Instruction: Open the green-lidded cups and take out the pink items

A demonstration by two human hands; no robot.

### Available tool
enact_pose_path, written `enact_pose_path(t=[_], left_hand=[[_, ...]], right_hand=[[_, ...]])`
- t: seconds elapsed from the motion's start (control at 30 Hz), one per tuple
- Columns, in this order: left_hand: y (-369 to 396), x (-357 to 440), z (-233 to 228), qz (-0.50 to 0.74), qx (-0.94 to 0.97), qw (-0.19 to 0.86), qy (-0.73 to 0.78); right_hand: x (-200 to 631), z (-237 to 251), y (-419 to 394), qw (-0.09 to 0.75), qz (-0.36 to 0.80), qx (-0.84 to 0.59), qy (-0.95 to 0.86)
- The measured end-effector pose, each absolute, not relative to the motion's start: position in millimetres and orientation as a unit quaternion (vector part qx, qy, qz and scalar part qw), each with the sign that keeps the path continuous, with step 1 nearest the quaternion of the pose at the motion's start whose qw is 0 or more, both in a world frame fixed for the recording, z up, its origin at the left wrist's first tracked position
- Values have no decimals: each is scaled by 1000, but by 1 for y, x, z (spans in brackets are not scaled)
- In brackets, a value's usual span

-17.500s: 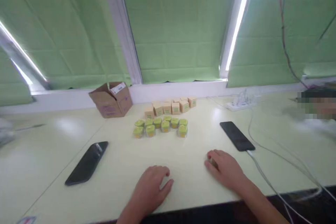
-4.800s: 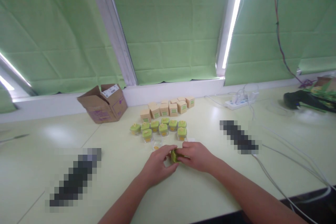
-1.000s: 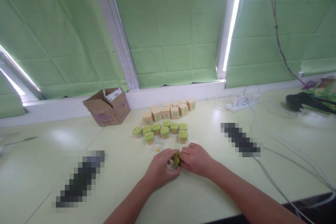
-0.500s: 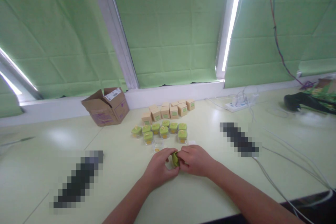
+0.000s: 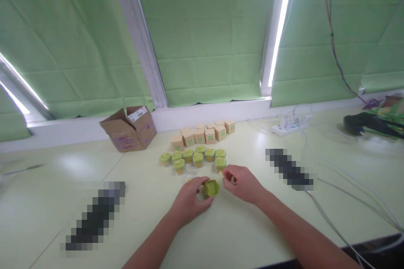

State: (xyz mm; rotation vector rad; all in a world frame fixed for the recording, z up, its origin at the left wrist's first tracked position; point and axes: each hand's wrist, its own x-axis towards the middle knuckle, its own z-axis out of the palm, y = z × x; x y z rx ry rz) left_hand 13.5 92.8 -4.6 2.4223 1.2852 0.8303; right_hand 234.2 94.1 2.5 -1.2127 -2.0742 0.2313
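Green lid sits upturned in the left hand; the right hand pinches a small pale piece beside it. The step looks like fitting that piece, needing fine alignment.

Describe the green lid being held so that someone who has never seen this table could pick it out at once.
Start from the tipped cardboard box by the window ledge, then move right and nearer to the cluster of small green-lidded jars. Just in front of that cluster, the left hand holds a green lid above the tabletop. Unlike its neighbours, it sits on no jar and shows its hollow underside.
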Motion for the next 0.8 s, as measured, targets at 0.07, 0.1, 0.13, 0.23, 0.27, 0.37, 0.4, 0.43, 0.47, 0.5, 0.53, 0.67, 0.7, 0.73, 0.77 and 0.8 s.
enact_pose_path(t=[0.07, 0.1, 0.13, 0.23, 0.27, 0.37, 0.4, 0.43, 0.47, 0.5, 0.53, 0.67, 0.7, 0.73, 0.77, 0.8], left_hand=[[94, 12, -5, 281, 833, 148, 452], [95, 11, -6, 277, 832, 151, 456], [95, 10, -6, 273, 832, 152, 457], [97, 8, -7, 262, 837, 152, 456], [97, 7, -6, 259, 839, 152, 455], [96, 6, -4, 253, 841, 147, 455], [96, 6, -2, 250, 843, 144, 454], [96, 6, -1, 245, 846, 140, 453], [96, 6, 0, 237, 850, 135, 450], [97, 6, 1, 229, 854, 131, 448], [97, 5, 2, 222, 857, 126, 448], [100, 3, 0, 216, 849, 105, 471], [101, 2, -2, 217, 845, 100, 478], [102, 1, -3, 217, 842, 94, 485], [103, 0, -4, 218, 839, 88, 491], [104, -1, -5, 218, 836, 82, 497]], right_hand=[[240, 4, 98, 363, 115, -493, -782], [242, 6, 100, 365, 120, -502, -775], [244, 7, 101, 368, 122, -510, -768], [251, 11, 103, 379, 113, -527, -752], [253, 12, 104, 381, 110, -534, -747], [261, 14, 107, 373, 91, -568, -728], [264, 14, 109, 363, 82, -583, -722], [267, 13, 110, 350, 74, -598, -717], [271, 12, 112, 333, 68, -611, -714], [274, 11, 114, 313, 65, -623, -714], [276, 9, 115, 290, 63, -634, -714], [282, 2, 119, 189, 61, -654, -730], [282, 0, 119, 175, 61, -654, -733], [282, -1, 119, 168, 60, -654, -736], [282, -1, 119, 164, 60, -652, -738], [282, -2, 119, 162, 59, -650, -740]])
